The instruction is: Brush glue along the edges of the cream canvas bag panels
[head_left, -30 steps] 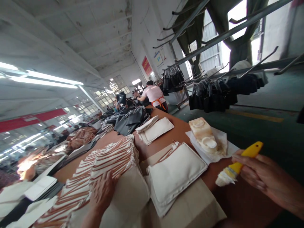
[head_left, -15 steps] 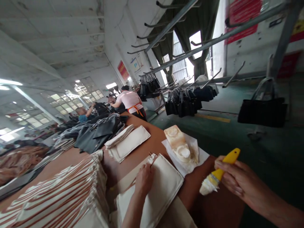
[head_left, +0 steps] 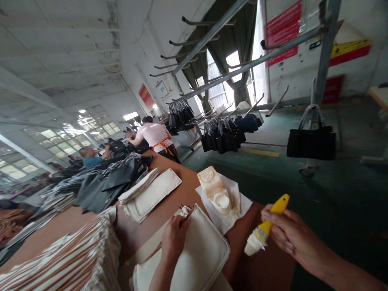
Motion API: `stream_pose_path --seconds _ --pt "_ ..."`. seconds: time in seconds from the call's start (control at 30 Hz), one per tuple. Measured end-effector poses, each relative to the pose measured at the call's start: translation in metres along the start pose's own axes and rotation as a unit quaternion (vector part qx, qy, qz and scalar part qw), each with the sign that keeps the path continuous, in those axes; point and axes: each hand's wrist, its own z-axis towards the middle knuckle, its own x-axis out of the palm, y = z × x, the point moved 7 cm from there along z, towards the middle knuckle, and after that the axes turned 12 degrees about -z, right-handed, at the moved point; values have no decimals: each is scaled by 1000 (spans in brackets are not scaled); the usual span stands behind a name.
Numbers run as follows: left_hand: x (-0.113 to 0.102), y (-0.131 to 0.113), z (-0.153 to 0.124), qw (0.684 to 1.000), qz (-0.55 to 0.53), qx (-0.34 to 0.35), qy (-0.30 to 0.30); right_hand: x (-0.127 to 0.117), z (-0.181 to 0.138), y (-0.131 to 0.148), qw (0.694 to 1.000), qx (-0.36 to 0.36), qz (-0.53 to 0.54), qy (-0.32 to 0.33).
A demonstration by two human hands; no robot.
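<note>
My right hand [head_left: 287, 232] is closed around the yellow handle of a brush [head_left: 266, 222]. White paste coats its bristles, which point down and left above the brown table. My left hand [head_left: 174, 236] has its fingers closed at the brown-trimmed edge of a cream padded bag panel [head_left: 203, 250]. That panel bulges up a little beside the hand, and other cream pieces lie beneath it. White paste or fabric ends show just beyond my fingertips. Between the hands, farther back, a paste-smeared container [head_left: 214, 188] rests on white paper [head_left: 235, 216].
A stack of cream pieces with brown strips [head_left: 69, 258] fills the near left. Folded cream panels [head_left: 154, 194] and dark bags [head_left: 112, 182] lie farther along the table. Black handbags [head_left: 312, 141] hang from a metal rack at right. A person in pink [head_left: 154, 135] bends over the table's far end.
The view has swung right, so the scene sits farther left. My left hand stays at the panel's edge, and the brush stays in my right hand, apart from the panel.
</note>
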Motion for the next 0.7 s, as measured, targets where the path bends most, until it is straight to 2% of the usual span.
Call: stream_pose_path --seconds 0.2,0.33,0.43,0.5,0.57,0.63,0.7 --pt "-33 -26 -57 991 33 66 -109 5 -12 16 999 -35 21 25" --pt "-56 -45 -110 944 101 169 -267 5 -23 23 998 -43 22 37" --pt "-62 -57 -143 917 130 193 -325 4 -29 29 997 -56 25 47" --pt "-64 -61 -152 920 121 179 -328 6 -33 32 996 -62 25 53" --pt "-66 -62 -147 939 80 162 -294 8 -36 35 996 -66 25 58" --pt "-67 -60 -130 963 27 139 -228 11 -38 35 996 -67 31 60" --pt "-60 -52 -104 988 -4 92 -126 12 -39 34 995 -64 41 60"
